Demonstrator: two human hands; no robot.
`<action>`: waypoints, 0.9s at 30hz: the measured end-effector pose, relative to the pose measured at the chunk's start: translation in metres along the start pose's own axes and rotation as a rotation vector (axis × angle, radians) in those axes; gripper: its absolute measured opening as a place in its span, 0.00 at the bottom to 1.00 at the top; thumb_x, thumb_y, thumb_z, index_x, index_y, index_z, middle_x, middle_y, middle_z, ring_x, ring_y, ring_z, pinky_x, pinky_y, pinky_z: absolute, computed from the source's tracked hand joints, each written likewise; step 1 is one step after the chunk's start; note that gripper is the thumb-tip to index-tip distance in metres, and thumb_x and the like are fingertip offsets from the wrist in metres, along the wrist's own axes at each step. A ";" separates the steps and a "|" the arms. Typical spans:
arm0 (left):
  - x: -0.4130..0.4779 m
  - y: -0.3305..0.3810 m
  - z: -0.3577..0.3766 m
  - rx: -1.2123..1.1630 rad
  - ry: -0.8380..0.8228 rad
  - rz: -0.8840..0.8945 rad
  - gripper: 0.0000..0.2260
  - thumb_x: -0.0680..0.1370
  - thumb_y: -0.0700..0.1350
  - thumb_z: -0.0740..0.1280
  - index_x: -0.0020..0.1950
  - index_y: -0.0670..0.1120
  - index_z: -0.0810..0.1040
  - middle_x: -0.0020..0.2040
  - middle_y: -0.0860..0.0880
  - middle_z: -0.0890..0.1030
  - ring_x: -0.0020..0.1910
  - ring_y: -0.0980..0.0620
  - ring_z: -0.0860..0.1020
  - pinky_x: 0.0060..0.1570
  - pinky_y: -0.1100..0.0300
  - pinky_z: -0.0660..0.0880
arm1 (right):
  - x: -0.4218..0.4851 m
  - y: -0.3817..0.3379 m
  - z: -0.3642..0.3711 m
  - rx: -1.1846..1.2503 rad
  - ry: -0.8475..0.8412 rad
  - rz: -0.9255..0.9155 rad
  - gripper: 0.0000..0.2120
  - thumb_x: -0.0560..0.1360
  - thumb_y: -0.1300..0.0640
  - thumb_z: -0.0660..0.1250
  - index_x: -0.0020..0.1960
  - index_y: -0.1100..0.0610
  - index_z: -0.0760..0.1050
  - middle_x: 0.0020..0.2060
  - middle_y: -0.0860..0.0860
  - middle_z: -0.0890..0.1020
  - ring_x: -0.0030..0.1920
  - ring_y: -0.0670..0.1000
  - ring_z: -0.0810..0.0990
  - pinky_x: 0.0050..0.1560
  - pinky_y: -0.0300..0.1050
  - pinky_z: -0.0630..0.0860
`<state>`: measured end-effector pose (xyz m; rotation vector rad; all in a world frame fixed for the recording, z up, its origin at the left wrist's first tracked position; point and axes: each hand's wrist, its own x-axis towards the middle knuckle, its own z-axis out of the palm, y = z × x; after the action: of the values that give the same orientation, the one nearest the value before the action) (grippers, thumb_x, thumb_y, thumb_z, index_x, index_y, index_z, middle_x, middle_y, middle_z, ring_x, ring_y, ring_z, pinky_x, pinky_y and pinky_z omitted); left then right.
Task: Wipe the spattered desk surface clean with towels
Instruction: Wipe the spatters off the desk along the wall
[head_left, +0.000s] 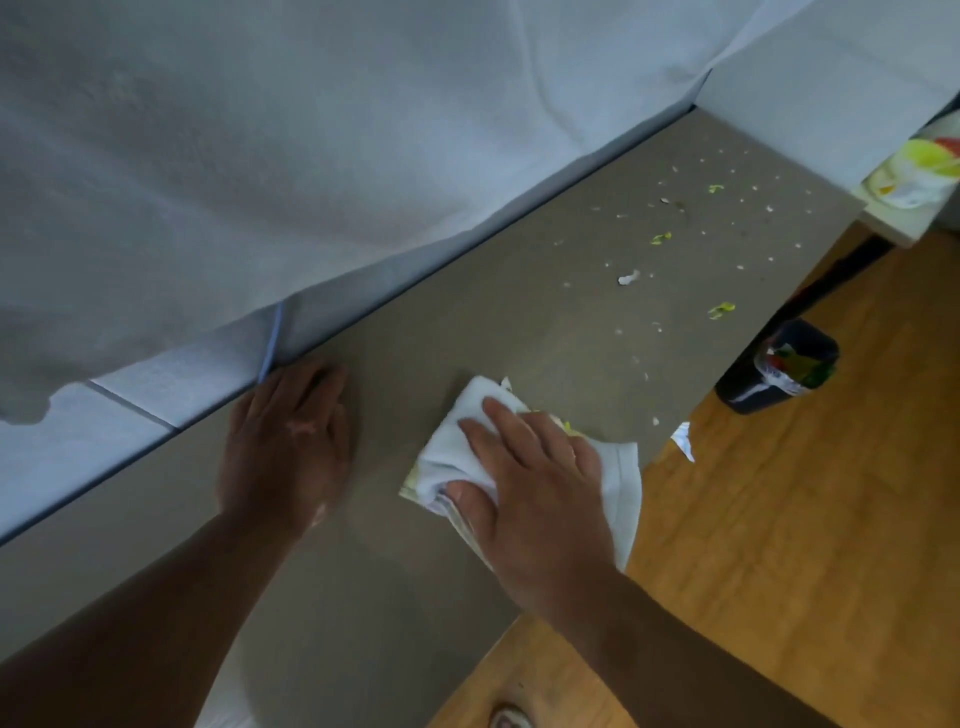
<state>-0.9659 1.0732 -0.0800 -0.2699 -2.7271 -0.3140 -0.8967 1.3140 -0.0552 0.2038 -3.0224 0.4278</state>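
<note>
A grey-brown desk surface (431, 332) runs from lower left to upper right. White and yellow-green spatter (675, 228) dots its far right part, with a larger white blob (628, 278) among the specks. A folded white towel (457, 441), stained yellow-green at its edges, lies on the desk near the front edge. My right hand (530, 473) presses flat on the towel with fingers spread. To the left, my left hand (291, 436) rests flat on the bare desk beside the wall.
White sheeting (311, 156) covers the wall behind the desk. A white panel (831, 78) stands at the far right end, with stained towels (919, 166) beside it. A dark bin (779, 369) sits on the wooden floor (805, 519). A white scrap (684, 441) hangs at the desk edge.
</note>
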 end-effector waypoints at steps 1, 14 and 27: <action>0.002 0.001 0.002 0.000 -0.013 0.011 0.15 0.81 0.42 0.61 0.63 0.39 0.81 0.61 0.39 0.81 0.57 0.35 0.79 0.58 0.42 0.73 | -0.006 0.006 -0.002 0.013 -0.011 -0.031 0.24 0.80 0.35 0.57 0.72 0.42 0.72 0.75 0.43 0.71 0.71 0.52 0.71 0.68 0.58 0.70; 0.053 0.025 0.033 0.053 -0.262 0.106 0.25 0.84 0.53 0.51 0.75 0.41 0.72 0.74 0.36 0.72 0.74 0.32 0.68 0.72 0.35 0.65 | 0.088 0.136 -0.025 -0.002 0.036 0.157 0.30 0.79 0.33 0.53 0.75 0.46 0.71 0.76 0.45 0.71 0.73 0.57 0.69 0.71 0.60 0.65; 0.068 0.047 0.034 0.073 -0.324 0.027 0.29 0.83 0.57 0.46 0.81 0.46 0.64 0.81 0.42 0.65 0.80 0.40 0.60 0.78 0.41 0.58 | 0.064 0.082 -0.011 -0.069 0.138 0.414 0.27 0.81 0.38 0.53 0.74 0.50 0.70 0.76 0.50 0.71 0.72 0.61 0.70 0.67 0.65 0.67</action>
<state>-1.0286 1.1363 -0.0752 -0.3658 -3.0424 -0.1750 -0.9709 1.3873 -0.0602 -0.4445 -2.9251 0.3458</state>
